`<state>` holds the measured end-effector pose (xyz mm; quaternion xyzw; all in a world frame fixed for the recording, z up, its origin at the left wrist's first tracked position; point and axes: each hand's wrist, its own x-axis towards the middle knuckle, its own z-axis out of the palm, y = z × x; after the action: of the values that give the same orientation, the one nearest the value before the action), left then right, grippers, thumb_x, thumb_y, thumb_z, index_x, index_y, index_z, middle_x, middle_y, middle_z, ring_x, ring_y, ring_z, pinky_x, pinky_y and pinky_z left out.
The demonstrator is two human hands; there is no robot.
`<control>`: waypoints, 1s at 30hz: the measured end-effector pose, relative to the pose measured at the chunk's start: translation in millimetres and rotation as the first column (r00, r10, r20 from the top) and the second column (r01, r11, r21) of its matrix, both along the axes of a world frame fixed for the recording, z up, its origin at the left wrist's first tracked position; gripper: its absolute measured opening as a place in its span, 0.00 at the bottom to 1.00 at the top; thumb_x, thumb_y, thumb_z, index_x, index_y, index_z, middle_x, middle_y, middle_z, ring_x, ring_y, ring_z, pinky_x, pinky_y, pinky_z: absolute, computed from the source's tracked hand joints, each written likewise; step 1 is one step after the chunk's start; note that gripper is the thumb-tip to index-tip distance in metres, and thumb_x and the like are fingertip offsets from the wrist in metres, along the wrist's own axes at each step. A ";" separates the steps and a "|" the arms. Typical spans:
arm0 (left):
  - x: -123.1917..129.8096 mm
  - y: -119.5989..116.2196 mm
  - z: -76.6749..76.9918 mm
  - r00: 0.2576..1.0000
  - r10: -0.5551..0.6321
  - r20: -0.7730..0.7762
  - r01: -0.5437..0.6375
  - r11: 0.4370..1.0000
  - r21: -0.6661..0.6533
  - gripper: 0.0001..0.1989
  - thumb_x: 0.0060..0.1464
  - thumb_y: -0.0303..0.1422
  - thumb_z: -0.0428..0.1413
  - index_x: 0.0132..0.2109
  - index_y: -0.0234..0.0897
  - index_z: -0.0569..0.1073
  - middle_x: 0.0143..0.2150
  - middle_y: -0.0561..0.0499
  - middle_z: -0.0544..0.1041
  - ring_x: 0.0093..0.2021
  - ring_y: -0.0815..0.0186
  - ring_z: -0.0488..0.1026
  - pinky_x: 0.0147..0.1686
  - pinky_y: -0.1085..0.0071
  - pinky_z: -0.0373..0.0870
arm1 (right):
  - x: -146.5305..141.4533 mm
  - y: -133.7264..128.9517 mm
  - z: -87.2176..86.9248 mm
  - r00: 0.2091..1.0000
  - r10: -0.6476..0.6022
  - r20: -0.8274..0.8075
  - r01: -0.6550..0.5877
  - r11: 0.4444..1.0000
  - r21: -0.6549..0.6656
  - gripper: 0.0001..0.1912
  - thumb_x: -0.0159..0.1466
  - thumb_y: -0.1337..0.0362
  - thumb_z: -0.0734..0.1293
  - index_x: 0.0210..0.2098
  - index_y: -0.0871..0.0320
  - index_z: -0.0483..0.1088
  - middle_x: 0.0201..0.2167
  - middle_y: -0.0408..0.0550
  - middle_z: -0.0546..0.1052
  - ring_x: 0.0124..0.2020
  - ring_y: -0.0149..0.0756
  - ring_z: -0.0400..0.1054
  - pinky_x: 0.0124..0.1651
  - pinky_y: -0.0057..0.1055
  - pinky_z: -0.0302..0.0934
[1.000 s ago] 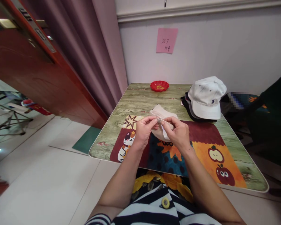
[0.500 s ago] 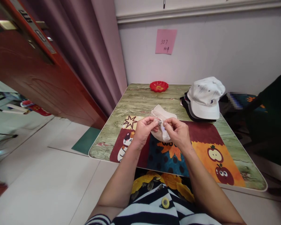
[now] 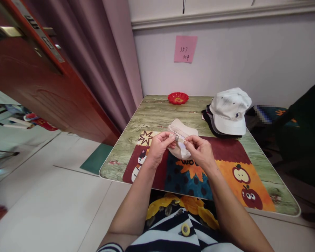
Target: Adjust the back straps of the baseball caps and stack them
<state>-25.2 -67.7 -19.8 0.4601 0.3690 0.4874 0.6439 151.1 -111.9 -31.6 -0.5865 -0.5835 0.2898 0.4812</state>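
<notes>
A pale beige cap point(image 3: 182, 127) lies on the patterned mat at the middle of the table, its inside partly showing. Over its near part, my left hand point(image 3: 161, 145) pinches a small strap piece with a metal-looking buckle. My right hand point(image 3: 200, 148), just to the right, pinches the other side of the same thin strap. The fingertips are a short gap apart, and the fingers partly hide the strap.
A white cap point(image 3: 232, 112) tops a stack of dark caps at the right rear. Behind the beige cap is a red scalloped dish point(image 3: 178, 98). The wooden-patterned table point(image 3: 157, 112) meets a wall with a pink note point(image 3: 185, 49). A reddish door point(image 3: 55, 101) stands at left.
My fingertips have moved slightly apart, and more of the strap shows between them. The view has shifted a little.
</notes>
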 end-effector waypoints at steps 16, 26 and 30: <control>7.4 -5.9 -0.3 0.999 -0.020 -0.031 0.020 0.999 0.026 0.17 0.45 0.38 0.69 0.37 0.31 0.78 0.27 0.51 0.78 0.26 0.70 0.73 0.30 0.74 0.71 | -6.4 -4.8 8.6 0.999 -0.032 0.044 0.032 0.999 -0.010 0.11 0.61 0.55 0.67 0.31 0.55 0.75 0.19 0.39 0.68 0.20 0.29 0.56 0.26 0.28 0.50; 10.8 -0.7 -0.5 0.996 -0.032 0.085 0.041 0.994 -0.106 0.19 0.39 0.37 0.73 0.36 0.32 0.78 0.29 0.52 0.78 0.24 0.74 0.72 0.28 0.77 0.70 | -3.8 4.2 -2.6 1.000 -0.005 0.013 0.005 1.000 0.017 0.16 0.63 0.49 0.66 0.35 0.56 0.76 0.25 0.45 0.77 0.24 0.33 0.65 0.28 0.28 0.57; 18.6 12.9 -3.2 0.995 -0.013 0.102 0.026 0.992 -0.120 0.20 0.36 0.37 0.73 0.35 0.31 0.76 0.27 0.53 0.77 0.24 0.74 0.72 0.28 0.77 0.70 | 3.1 23.0 -6.4 1.000 -0.026 -0.001 0.026 0.999 0.037 0.18 0.62 0.47 0.66 0.36 0.56 0.77 0.26 0.47 0.78 0.26 0.36 0.68 0.29 0.28 0.59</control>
<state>-6.6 -54.8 -23.0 0.3984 0.3602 0.4805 0.6933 154.1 -88.9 -37.9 -0.5848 -0.5811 0.2727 0.4959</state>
